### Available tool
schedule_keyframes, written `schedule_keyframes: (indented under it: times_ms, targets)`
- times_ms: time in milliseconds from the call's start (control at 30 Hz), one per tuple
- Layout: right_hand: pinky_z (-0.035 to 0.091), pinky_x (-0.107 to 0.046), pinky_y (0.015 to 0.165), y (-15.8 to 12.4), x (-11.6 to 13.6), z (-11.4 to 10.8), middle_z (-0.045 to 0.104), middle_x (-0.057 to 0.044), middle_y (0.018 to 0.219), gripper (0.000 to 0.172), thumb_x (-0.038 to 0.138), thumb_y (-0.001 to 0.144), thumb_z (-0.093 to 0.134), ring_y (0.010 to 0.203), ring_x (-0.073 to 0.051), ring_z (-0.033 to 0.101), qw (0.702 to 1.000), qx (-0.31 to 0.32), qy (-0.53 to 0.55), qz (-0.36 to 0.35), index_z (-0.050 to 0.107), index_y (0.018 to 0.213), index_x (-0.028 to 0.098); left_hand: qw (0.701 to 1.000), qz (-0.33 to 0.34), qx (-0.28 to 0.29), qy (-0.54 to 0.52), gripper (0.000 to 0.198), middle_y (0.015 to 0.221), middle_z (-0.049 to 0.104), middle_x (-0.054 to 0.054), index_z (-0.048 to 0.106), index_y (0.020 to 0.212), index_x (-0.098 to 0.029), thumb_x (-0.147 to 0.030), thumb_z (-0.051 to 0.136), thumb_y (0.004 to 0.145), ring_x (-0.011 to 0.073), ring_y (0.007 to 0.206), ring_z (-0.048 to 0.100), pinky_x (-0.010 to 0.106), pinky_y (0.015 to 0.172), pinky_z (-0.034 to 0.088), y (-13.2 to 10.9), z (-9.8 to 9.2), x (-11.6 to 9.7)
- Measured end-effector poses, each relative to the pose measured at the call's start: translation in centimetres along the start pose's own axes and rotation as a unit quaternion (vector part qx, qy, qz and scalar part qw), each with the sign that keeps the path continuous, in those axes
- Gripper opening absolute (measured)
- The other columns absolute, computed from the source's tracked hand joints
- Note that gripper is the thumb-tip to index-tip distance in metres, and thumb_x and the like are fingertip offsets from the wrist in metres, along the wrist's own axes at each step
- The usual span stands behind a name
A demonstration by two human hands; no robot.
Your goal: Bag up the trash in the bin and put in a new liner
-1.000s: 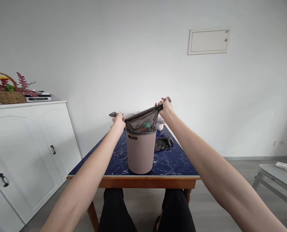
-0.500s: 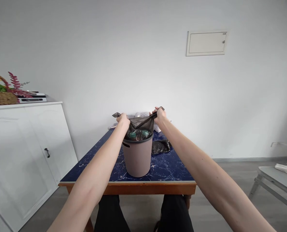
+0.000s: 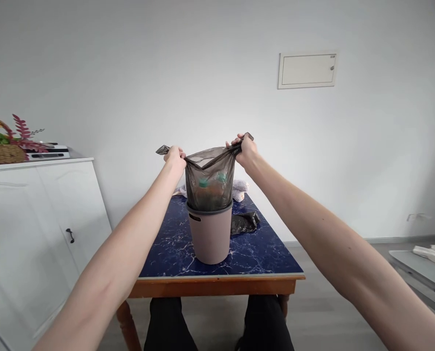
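A thin black garbage bag (image 3: 212, 187) is stretched upward between my two hands, its lower part still inside a pinkish-grey trash can (image 3: 210, 239). My left hand (image 3: 175, 156) is closed on the bag's left top corner, and a twisted end pokes out past it. On the other side my right hand (image 3: 245, 147) grips the gathered right corner. Through the translucent plastic I make out blurred bottles with green caps. The can stands upright on the blue marbled tabletop (image 3: 169, 243), near its front edge, with its dark rim around the bag.
A folded black plastic bag (image 3: 244, 223) lies right of the can. Behind it sits a pale patterned item (image 3: 240, 187) at the wall. White cabinets (image 3: 49, 219) with a wicker flower basket (image 3: 3, 151) stand left; a grey table (image 3: 418, 265) stands at the right.
Both hands have risen and moved slightly apart, pulling the bag higher out of the can. The bottles inside it now show above the rim. The can remains on the table.
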State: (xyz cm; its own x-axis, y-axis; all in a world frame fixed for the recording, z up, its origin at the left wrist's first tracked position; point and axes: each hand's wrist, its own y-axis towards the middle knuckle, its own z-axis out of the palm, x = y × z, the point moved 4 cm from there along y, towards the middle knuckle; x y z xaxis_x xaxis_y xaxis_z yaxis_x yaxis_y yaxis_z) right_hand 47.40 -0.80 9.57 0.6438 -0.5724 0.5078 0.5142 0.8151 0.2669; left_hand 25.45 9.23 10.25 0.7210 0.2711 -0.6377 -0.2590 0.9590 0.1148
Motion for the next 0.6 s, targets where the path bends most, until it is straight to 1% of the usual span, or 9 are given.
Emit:
schedule_keyframes:
  times_ms: [67,133,200,267,300,367,467,533,600]
  targets:
    - [0.058,-0.021,0.058,-0.5,0.3,0.7,0.041,0.011,0.060,0.036,0.034,0.115,0.035,0.048,-0.007,0.045,1.000,0.006,-0.004,-0.012,0.044,0.082,0.025,1.000,0.011,-0.022,0.015,0.039,0.131,0.067,0.011,0.064,0.134,-0.017,-0.039,0.068,0.102,0.0242,0.109,0.070,0.045,0.091,0.062,-0.9,0.1,-0.8]
    - [0.056,-0.020,0.055,-0.8,1.0,1.7,0.041,0.010,0.061,0.036,0.038,0.115,0.036,0.049,-0.008,0.048,0.999,0.014,-0.003,-0.028,0.044,0.082,0.026,0.999,0.026,-0.029,0.023,0.027,0.112,0.070,0.007,0.066,0.122,-0.015,-0.033,0.069,0.102,0.0175,0.089,0.070,0.033,0.075,0.061,-1.8,0.9,-2.1]
    - [0.056,-0.019,0.057,-1.1,2.5,2.9,0.042,0.010,0.061,0.036,0.040,0.116,0.037,0.051,-0.008,0.051,0.998,0.029,0.003,-0.052,0.046,0.084,0.026,0.998,0.047,-0.019,0.025,0.008,0.083,0.062,0.000,0.064,0.099,-0.015,-0.020,0.070,0.099,0.0097,0.064,0.057,0.021,0.055,0.048,-2.8,2.7,-4.2]
    - [0.058,-0.019,0.062,-1.4,5.1,4.5,0.042,0.011,0.062,0.037,0.041,0.116,0.034,0.052,-0.007,0.053,0.994,0.063,0.014,-0.093,0.048,0.085,0.026,0.997,0.073,0.005,0.022,0.024,0.065,0.044,-0.006,0.053,0.080,-0.018,-0.008,0.068,0.096,0.0062,0.051,0.038,0.019,0.045,0.031,-4.0,5.1,-7.3]
    - [0.059,-0.019,0.064,-1.6,6.8,5.4,0.042,0.011,0.061,0.038,0.041,0.116,0.033,0.052,-0.007,0.054,0.989,0.086,0.017,-0.117,0.049,0.086,0.026,0.996,0.088,0.023,0.020,0.031,0.062,0.037,-0.007,0.047,0.075,-0.019,-0.006,0.066,0.096,0.0056,0.050,0.033,0.020,0.045,0.026,-4.8,6.3,-9.3]
    - [0.059,-0.021,0.069,-2.4,10.5,7.1,0.042,0.011,0.060,0.041,0.042,0.117,0.029,0.053,-0.006,0.055,0.977,0.139,0.014,-0.163,0.052,0.087,0.026,0.990,0.122,0.065,0.018,0.039,0.060,0.026,-0.008,0.038,0.071,-0.021,-0.003,0.059,0.099,0.0051,0.049,0.026,0.020,0.046,0.023,-6.7,8.6,-13.5]
    - [0.057,-0.023,0.074,-4.4,15.6,9.2,0.045,0.011,0.057,0.050,0.044,0.116,0.022,0.055,-0.005,0.057,0.955,0.210,-0.014,-0.208,0.054,0.082,0.026,0.972,0.176,0.149,0.054,0.046,0.062,0.014,-0.007,0.030,0.071,-0.022,0.001,0.056,0.101,0.0066,0.052,0.018,0.021,0.049,0.021,-10.5,10.7,-18.8]
    - [0.056,-0.024,0.073,-6.4,17.9,10.0,0.043,0.011,0.055,0.055,0.044,0.115,0.020,0.053,-0.004,0.055,0.946,0.239,-0.036,-0.218,0.052,0.075,0.025,0.951,0.206,0.205,0.101,0.047,0.063,0.013,-0.007,0.030,0.071,-0.023,-0.002,0.059,0.103,0.0079,0.053,0.016,0.022,0.050,0.022,-13.9,10.7,-20.0]
    - [0.053,-0.023,0.068,-8.7,18.8,10.2,0.038,0.012,0.054,0.059,0.042,0.114,0.016,0.050,-0.001,0.050,0.945,0.252,-0.060,-0.199,0.047,0.068,0.022,0.931,0.233,0.243,0.144,0.046,0.060,0.017,-0.008,0.035,0.070,-0.023,-0.006,0.063,0.102,0.0084,0.054,0.018,0.023,0.050,0.023,-17.9,9.3,-19.0]
